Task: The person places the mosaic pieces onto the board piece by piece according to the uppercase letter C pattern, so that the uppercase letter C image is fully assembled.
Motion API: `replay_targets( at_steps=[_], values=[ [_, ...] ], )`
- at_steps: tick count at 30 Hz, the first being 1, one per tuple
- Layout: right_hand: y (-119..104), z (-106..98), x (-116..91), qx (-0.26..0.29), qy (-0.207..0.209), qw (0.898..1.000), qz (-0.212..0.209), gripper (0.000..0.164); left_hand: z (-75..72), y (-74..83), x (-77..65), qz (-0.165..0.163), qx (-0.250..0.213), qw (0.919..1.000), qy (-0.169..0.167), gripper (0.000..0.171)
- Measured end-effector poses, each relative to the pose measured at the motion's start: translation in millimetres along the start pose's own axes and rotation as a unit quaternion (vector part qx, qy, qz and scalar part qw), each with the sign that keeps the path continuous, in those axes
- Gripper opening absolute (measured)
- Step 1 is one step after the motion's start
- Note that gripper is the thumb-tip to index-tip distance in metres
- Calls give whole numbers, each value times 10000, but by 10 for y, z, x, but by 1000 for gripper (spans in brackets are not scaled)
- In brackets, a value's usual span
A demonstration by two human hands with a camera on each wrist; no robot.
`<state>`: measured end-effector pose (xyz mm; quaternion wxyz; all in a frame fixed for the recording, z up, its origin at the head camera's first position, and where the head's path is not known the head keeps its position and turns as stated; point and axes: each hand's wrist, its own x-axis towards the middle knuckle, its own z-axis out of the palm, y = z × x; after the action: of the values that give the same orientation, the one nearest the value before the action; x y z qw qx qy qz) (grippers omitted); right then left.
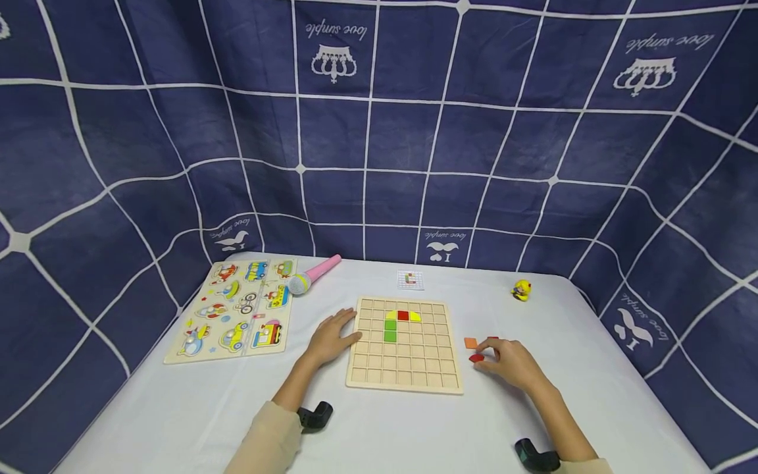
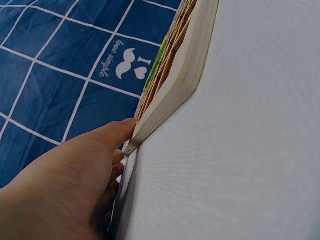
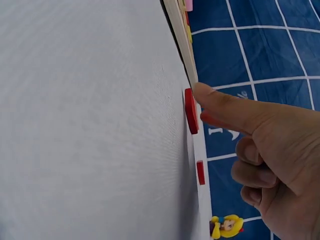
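Left hand (image 1: 329, 339) at left edge of grid board (image 1: 414, 363), thumb touching the edge, fingers relaxed, grip loose, not wrapped round anything. Right hand (image 1: 514, 363) right of the board, thumb and forefinger nearly together, pinching a red piece (image 1: 476, 358) between them; how firm, can't tell. Other fingers curled in. Orange piece (image 1: 470, 343) just beyond the pinched one, second red piece (image 3: 201, 172) near it to the right, partly behind the hand in head view.

Grid board lies flat, mid-table, on white cloth (image 1: 379, 434). Set in its far part: two green blocks (image 1: 390, 330) in a column, one nearer than the other; beyond them a row, left to right: left yellow block (image 1: 391, 315), red block (image 1: 403, 316), right yellow block (image 1: 416, 317). Most other cells bare.

Pattern card (image 1: 410, 280) beyond the board. Far left: picture puzzle (image 1: 222, 358) with vehicle shapes, pink microphone (image 1: 322, 267) by its far right corner. Yellow toy figure (image 1: 521, 290) far right. Navy curtain (image 1: 331, 138) with white grid lines behind the table.
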<state>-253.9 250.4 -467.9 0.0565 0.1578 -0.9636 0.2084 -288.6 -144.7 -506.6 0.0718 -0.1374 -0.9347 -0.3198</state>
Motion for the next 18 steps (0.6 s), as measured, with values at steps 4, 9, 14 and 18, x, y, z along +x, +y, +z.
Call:
replay_targets(
  at_steps=[4, 9, 14, 18],
  values=[
    [45, 14, -11, -31, -107, 9999, 22, 25, -1, 0, -12, -3, -21, 10000, 0, 58],
    [67, 30, -16, 103, -164, 9998, -34, 22, 0, 11, -18, -27, -51, 10000, 3, 58],
    [60, 76, -4, 428, -158, 9987, -242, 22, -7, 20, -13, -45, -38, 10000, -3, 58],
    [67, 98, 2, 566, -221, 9970, -470, 22, -11, 25, -14, -42, -19, 10000, -15, 58]
  ],
)
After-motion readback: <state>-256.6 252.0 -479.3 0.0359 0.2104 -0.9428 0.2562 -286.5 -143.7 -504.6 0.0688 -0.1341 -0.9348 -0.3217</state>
